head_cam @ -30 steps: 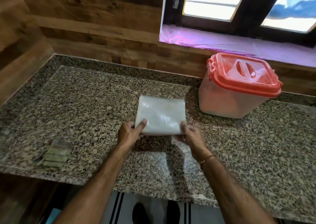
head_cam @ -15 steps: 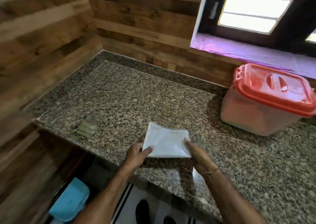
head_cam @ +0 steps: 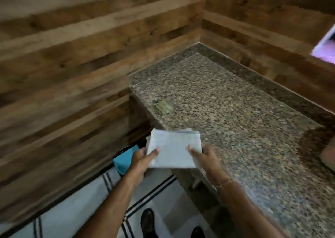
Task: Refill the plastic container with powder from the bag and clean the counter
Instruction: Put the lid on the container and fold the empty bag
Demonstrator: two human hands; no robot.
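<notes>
Folded bag [head_cam: 174, 148], flat & empty-looking, now off the counter [head_cam: 235, 129]: a sec ago it lay flat on the granite w/ both hands at its near edge, now it's lifted and held out past the counter's front-left corner, partly over the floor. Left hand [head_cam: 143, 158] pinches the bag's left side, thumb on top, fingers under. Right hand [head_cam: 203, 156] pinches the right side the same way. Both grips pressed onto the bag, not spread.

View has swung left too. Plastic container, red-lidded & in full view before, is nearly gone – only a pale sliver at the counter's right edge, can't confirm that's it.

Small greenish scrub pad [head_cam: 165, 105] sits untouched near the counter's left edge. Blue thing [head_cam: 125, 159] on the floor below the corner, prob a bin or lid, too blurred to tell.

Read: refill looks done, bag is being carried off, likely for disposal/storage. Wipe-down of the counter prob still to do; no powder visible, but motion blur hides detail.
</notes>
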